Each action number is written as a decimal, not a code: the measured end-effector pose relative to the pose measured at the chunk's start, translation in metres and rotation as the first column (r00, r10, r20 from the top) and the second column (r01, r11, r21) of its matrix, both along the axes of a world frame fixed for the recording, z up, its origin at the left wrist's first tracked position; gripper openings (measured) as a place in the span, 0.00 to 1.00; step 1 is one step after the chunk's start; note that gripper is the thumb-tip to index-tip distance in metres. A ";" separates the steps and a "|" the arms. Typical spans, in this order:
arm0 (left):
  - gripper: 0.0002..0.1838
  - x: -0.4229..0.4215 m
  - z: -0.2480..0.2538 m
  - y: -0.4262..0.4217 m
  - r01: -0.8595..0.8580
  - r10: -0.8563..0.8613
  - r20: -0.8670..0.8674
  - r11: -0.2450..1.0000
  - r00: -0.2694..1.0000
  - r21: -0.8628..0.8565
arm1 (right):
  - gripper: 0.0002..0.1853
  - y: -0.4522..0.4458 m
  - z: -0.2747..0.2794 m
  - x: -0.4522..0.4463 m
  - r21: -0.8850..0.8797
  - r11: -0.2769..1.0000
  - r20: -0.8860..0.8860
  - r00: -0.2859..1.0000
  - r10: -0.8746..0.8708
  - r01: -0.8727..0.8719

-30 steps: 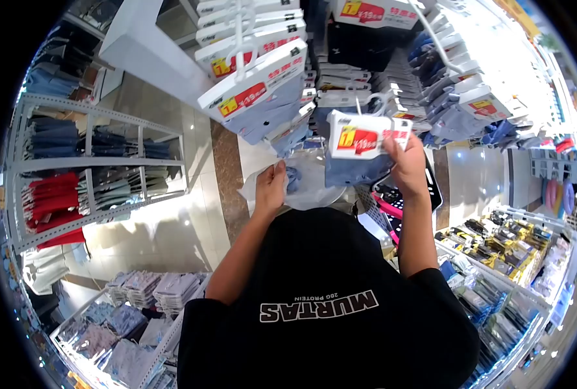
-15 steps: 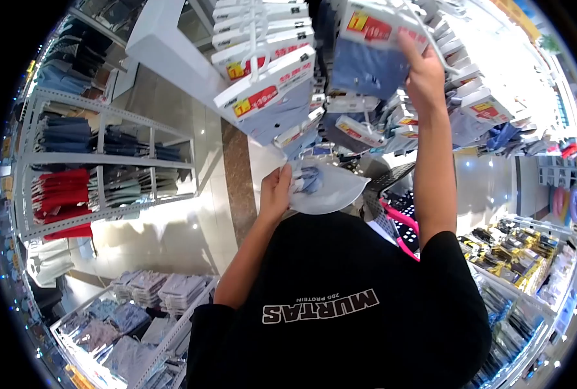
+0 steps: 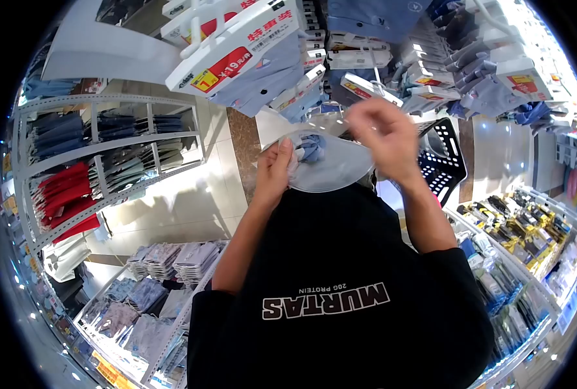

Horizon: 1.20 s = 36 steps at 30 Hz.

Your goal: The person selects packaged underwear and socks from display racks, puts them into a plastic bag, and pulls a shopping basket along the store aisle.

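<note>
My left hand (image 3: 275, 170) is closed on the left edge of a translucent plastic bag (image 3: 337, 172), in front of my chest. A bunched light-blue garment (image 3: 310, 148) shows inside the bag near the left fingers. My right hand (image 3: 385, 139) is raised beside the bag's right end, with its fingers curled and smeared by motion; whether it touches the bag or holds anything is unclear. Above my left hand hangs a blue garment pack (image 3: 259, 81) with a white header card. Another blue pack (image 3: 374, 18) hangs at the top, partly cut off.
Packed garments (image 3: 489, 84) hang on hooks at upper right. A black perforated basket (image 3: 445, 165) stands right of my hands. Shelves of folded clothes (image 3: 64, 189) line the left. Bins hold packs at lower left (image 3: 142, 311) and packaged goods at right (image 3: 522, 240).
My right hand has come down from the blue pack on the upper hook to beside the bag, letting go of the pack. My left hand still grips the bag. The view has shifted slightly.
</note>
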<state>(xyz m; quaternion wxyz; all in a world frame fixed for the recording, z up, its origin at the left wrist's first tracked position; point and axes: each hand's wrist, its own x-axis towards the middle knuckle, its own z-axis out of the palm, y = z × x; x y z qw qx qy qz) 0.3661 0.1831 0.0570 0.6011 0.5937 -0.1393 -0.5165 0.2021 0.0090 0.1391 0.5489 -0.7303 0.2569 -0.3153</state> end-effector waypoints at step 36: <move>0.25 0.014 -0.026 -0.013 0.021 -0.049 0.341 0.996 0.939 0.085 | 0.17 -0.027 0.012 -0.064 0.377 0.917 0.171 0.963 -0.210 0.134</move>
